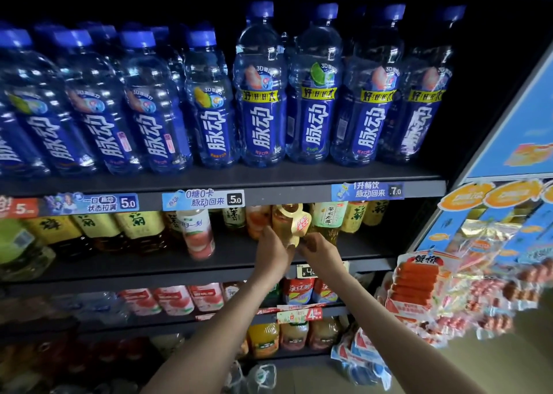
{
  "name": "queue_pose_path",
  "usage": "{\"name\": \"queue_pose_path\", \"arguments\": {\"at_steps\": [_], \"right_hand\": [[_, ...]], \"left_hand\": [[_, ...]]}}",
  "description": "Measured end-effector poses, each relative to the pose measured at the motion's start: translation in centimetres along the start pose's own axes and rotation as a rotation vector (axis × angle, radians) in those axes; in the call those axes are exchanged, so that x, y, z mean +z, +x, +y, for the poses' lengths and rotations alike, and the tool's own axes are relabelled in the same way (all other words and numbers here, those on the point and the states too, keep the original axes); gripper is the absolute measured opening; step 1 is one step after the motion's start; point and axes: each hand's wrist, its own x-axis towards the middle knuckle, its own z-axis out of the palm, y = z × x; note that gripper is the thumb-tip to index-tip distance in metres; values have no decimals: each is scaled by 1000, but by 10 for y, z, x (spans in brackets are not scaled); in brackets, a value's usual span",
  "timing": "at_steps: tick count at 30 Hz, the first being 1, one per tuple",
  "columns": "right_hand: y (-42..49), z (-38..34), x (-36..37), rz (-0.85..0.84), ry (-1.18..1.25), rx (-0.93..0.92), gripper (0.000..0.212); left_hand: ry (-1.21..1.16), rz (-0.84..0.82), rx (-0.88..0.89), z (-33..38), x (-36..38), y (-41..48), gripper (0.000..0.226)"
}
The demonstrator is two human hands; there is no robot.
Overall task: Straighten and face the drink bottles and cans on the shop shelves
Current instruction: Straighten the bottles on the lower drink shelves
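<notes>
Gripping amber tea bottle [285, 218] low down w/ L hand [273, 248] and R hand [318, 248], fingers curled on it. At front of 2nd shelf [134, 266], just beside green-label bottle [329, 217], under blue bottles [260, 94]. Lifted or standing: can't tell.

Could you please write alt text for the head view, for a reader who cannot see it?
The left hand and right hand hold a yellow-labelled bottle at the second shelf; blue-capped bottles stand in a row above.
</notes>
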Motion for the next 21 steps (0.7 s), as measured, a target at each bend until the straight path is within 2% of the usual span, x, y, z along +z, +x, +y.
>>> {"name": "queue_pose_path", "arguments": {"at_steps": [4, 6, 11, 15, 21], "right_hand": [[-20, -26, -8, 33, 25, -76, 12], [-30, -51, -18, 76, 73, -119, 11], [-57, -128, -54, 150, 83, -373, 7], [-78, -181, -79, 205, 184, -555, 10], [-90, -244, -119, 506, 226, -766, 20]], "left_hand": [[296, -271, 65, 29, -42, -28, 20], [330, -285, 134, 58, -75, -40, 23], [236, -218, 270, 123, -158, -62, 27], [33, -159, 385, 155, -212, -72, 21], [-177, 129, 676, 209, -263, -79, 10]]}}
